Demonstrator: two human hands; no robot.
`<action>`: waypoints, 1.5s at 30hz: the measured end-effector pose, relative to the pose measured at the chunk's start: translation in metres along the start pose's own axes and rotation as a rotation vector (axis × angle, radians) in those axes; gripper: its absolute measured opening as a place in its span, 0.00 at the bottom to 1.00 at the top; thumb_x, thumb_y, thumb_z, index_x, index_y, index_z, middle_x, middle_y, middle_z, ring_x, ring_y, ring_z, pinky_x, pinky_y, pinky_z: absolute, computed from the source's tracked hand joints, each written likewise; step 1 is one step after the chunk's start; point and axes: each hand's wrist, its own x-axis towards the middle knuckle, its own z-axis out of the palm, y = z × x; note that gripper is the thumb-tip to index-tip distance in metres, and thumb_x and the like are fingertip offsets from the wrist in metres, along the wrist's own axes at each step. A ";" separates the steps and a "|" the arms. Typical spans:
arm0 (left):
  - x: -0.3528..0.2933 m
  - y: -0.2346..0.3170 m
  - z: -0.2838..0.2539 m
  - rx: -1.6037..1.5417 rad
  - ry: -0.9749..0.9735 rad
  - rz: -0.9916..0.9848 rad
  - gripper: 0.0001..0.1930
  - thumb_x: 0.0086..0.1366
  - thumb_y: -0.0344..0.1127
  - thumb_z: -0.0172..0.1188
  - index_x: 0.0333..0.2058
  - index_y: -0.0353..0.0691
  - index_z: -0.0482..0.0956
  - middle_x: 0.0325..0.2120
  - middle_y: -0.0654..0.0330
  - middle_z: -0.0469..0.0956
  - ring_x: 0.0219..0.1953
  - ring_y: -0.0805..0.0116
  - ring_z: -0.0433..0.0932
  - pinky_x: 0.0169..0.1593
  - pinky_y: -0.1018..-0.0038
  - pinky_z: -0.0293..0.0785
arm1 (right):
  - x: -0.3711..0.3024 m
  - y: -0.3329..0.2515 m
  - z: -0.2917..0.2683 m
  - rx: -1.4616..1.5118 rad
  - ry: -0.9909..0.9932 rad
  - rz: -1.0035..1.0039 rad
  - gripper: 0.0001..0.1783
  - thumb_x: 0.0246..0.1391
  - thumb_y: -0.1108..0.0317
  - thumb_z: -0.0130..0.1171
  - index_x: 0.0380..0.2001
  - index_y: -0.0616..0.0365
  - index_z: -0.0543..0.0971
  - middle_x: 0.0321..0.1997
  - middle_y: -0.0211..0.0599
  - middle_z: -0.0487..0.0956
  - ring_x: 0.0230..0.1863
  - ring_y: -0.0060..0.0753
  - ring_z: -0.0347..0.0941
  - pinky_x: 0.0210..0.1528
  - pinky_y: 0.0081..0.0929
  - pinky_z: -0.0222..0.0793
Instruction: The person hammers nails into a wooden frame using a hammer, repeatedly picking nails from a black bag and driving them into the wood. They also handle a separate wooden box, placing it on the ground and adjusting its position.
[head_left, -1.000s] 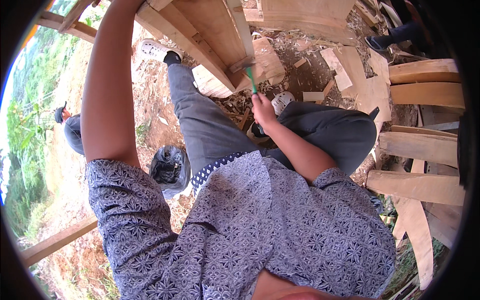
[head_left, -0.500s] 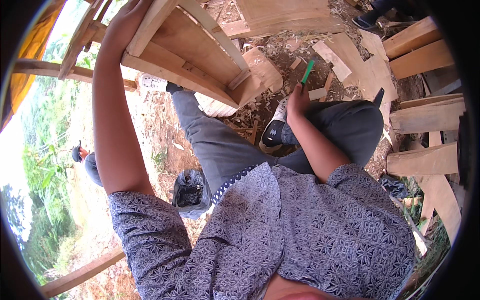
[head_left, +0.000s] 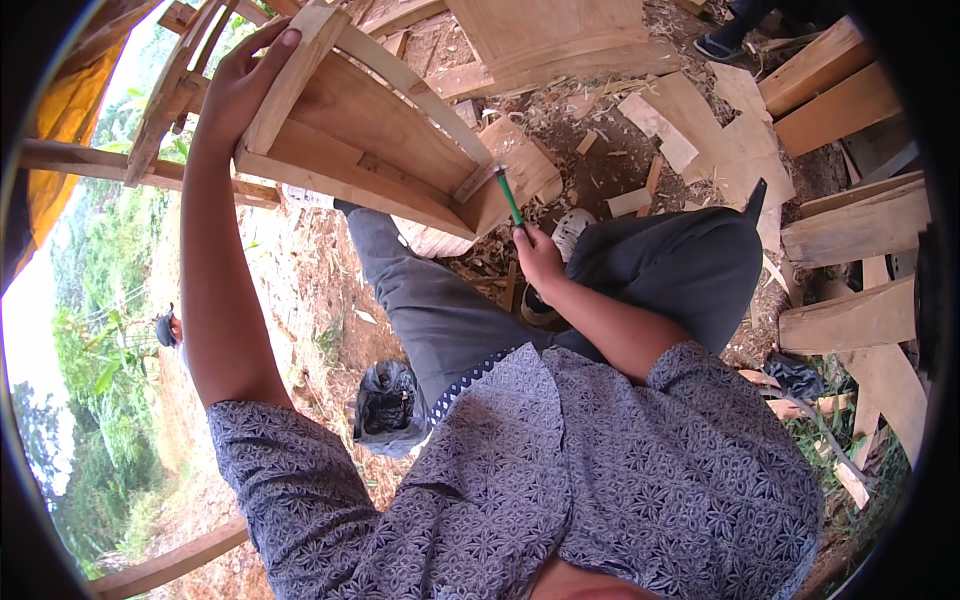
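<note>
My left hand [head_left: 240, 88] grips the upper left end of a wooden box-like frame [head_left: 350, 175], thumb on its end board and fingers behind. The frame stands tilted, its open inside toward me, with a thin slat along its far edge. My right hand [head_left: 538, 252] is closed around a slim green-handled tool, apparently a hammer [head_left: 510, 200]. Its small grey head is at the frame's lower right corner; whether it touches is unclear. A pale wooden board [head_left: 525, 165] lies beside that corner, partly behind it.
Wood shavings and offcuts [head_left: 650, 130] litter the ground ahead. Thick planks [head_left: 855, 225] are stacked at my right. A black plastic bag [head_left: 388, 405] sits beside my left thigh. Wooden rails [head_left: 160, 170] edge the left side, with a person [head_left: 170, 328] beyond. Another person's foot [head_left: 718, 47] shows at far right.
My right hand has swung the green-handled tool leftward, from beside my right shoe to the frame's lower right corner. My left hand still holds the frame, its thumb now in sight.
</note>
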 end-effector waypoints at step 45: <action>-0.102 0.032 -0.001 -0.189 0.092 -0.061 0.39 0.76 0.65 0.33 0.67 0.36 0.67 0.70 0.47 0.61 0.75 0.55 0.54 0.75 0.61 0.47 | -0.010 -0.003 0.008 -0.541 -0.205 0.069 0.23 0.58 0.55 0.59 0.47 0.62 0.73 0.45 0.57 0.83 0.48 0.57 0.81 0.52 0.51 0.75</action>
